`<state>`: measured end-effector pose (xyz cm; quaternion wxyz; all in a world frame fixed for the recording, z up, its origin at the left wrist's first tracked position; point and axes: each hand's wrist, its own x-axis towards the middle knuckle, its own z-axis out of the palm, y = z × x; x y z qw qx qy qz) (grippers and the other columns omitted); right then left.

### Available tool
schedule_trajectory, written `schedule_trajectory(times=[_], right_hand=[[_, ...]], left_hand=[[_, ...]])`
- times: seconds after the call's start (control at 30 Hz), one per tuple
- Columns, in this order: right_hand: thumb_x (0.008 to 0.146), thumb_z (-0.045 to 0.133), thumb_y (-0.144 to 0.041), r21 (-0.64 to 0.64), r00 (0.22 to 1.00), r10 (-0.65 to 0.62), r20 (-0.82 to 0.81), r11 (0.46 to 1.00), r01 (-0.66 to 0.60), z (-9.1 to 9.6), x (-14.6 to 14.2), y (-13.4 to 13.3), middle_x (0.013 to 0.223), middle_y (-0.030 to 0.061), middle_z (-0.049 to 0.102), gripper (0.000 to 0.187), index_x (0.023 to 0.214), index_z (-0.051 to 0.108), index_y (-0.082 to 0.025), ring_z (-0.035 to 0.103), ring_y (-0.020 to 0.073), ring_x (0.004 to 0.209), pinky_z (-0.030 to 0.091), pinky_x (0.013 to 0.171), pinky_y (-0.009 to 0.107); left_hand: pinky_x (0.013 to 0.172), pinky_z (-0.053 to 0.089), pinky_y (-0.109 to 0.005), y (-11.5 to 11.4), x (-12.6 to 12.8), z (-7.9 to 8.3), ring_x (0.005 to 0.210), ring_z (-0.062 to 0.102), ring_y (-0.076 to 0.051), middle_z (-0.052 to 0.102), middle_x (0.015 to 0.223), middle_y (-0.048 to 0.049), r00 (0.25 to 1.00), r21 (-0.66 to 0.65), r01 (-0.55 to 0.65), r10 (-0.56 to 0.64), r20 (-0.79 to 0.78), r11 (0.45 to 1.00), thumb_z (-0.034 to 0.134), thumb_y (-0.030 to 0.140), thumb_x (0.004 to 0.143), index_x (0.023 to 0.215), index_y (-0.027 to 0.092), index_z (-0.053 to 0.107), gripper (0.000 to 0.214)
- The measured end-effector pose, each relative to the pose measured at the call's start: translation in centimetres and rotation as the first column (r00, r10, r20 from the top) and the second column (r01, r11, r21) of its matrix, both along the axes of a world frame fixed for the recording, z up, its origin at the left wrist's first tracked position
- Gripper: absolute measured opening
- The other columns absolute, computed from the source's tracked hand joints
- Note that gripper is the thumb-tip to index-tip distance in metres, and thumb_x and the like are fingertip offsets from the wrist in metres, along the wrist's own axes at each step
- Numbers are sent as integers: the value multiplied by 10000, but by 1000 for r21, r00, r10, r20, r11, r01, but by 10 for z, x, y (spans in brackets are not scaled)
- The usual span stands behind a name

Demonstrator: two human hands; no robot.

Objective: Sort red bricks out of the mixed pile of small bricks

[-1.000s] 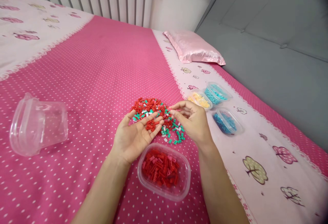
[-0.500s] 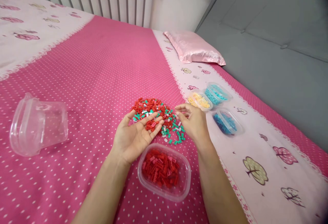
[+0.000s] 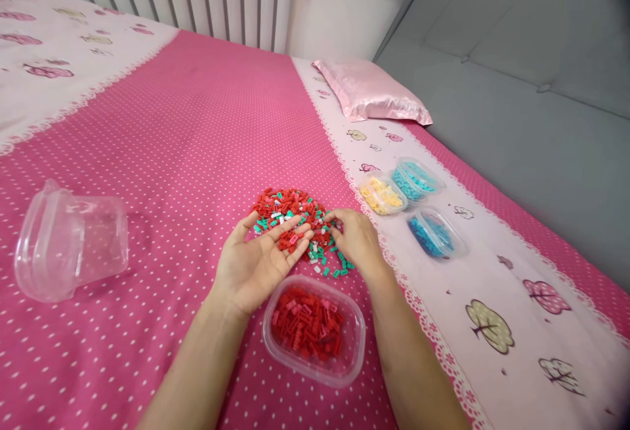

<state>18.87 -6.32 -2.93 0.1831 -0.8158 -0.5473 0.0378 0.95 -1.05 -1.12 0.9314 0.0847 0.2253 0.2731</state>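
Note:
A pile of small red, green and white bricks (image 3: 290, 205) lies on the pink dotted bedspread. My left hand (image 3: 256, 262) rests palm up at the pile's near edge, fingers spread, cradling a few red bricks (image 3: 291, 239) on its fingertips. My right hand (image 3: 355, 239) is palm down on the right side of the pile, fingers curled into the bricks; what they pinch is hidden. A clear tub of red bricks (image 3: 313, 328) sits just below both hands.
Three clear tubs stand to the right: yellow bricks (image 3: 382, 193), teal bricks (image 3: 417, 178), blue bricks (image 3: 436, 233). An empty clear container (image 3: 69, 246) lies tipped at the left. A pink pillow (image 3: 371, 92) and grey sofa (image 3: 516, 88) lie beyond.
My right hand has dropped from above the pile and moved left, down onto the bricks. My left hand has stayed in place, palm up with red bricks.

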Motion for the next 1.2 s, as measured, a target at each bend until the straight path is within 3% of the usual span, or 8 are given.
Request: schedule_trajectory(times=[0.17, 0.4, 0.63, 0.87, 1.03, 1.2], right_hand=[[771, 571, -125, 6, 999, 29, 29, 1000, -30, 0, 1, 0, 918, 17, 685, 239, 939, 682, -252, 614, 190, 849, 450, 753, 293], [787, 589, -188, 0, 999, -45, 19, 999, 45, 2, 1, 0, 894, 26, 685, 133, 864, 687, -238, 617, 182, 790, 437, 680, 277], [808, 538, -164, -38, 989, -146, 8, 989, 146, 5, 5, -2, 875, 34, 695, 174, 847, 691, -237, 625, 205, 847, 439, 706, 290], [785, 530, -134, 58, 978, -164, -129, 983, 173, 0, 17, -5, 851, 26, 697, 176, 843, 671, -222, 637, 176, 820, 466, 761, 289], [745, 543, -117, 243, 930, -14, -367, 964, 110, 0, 19, -3, 799, 24, 694, 146, 823, 647, -183, 654, 157, 756, 500, 765, 293], [721, 626, -181, 446, 678, 297, -672, 894, 50, 20, -4, -5, 891, 39, 699, 145, 866, 618, -176, 660, 148, 823, 526, 781, 283]], left_hand=[[927, 497, -380, 0, 0, 1, 999, 627, -274, 625, 1065, -225, 1000, -7, -11, 11, -6, 1000, 435, 364, 840, 1261, -22, 440, 572], [938, 490, -383, 0, -1, 0, 1010, 622, -279, 624, 1068, -224, 1000, -10, -11, 11, 0, 1000, 434, 364, 843, 1254, -26, 450, 566], [949, 482, -381, 0, -1, -1, 1024, 616, -282, 620, 1074, -230, 1000, -2, -6, 6, 11, 1000, 444, 354, 839, 1243, -31, 459, 559], [925, 500, -379, 0, -1, 1, 1019, 619, -281, 625, 1072, -230, 1000, -7, -11, 11, -2, 1000, 440, 349, 838, 1254, -28, 451, 561], [926, 499, -372, 0, 0, 1, 1013, 622, -273, 625, 1079, -225, 1000, -9, -9, 9, 5, 1000, 440, 359, 841, 1277, -28, 434, 582], [935, 492, -368, 1, 0, 0, 1027, 617, -270, 617, 1104, -229, 1000, -15, 10, -9, 28, 1000, 432, 370, 850, 1288, -31, 424, 594]])
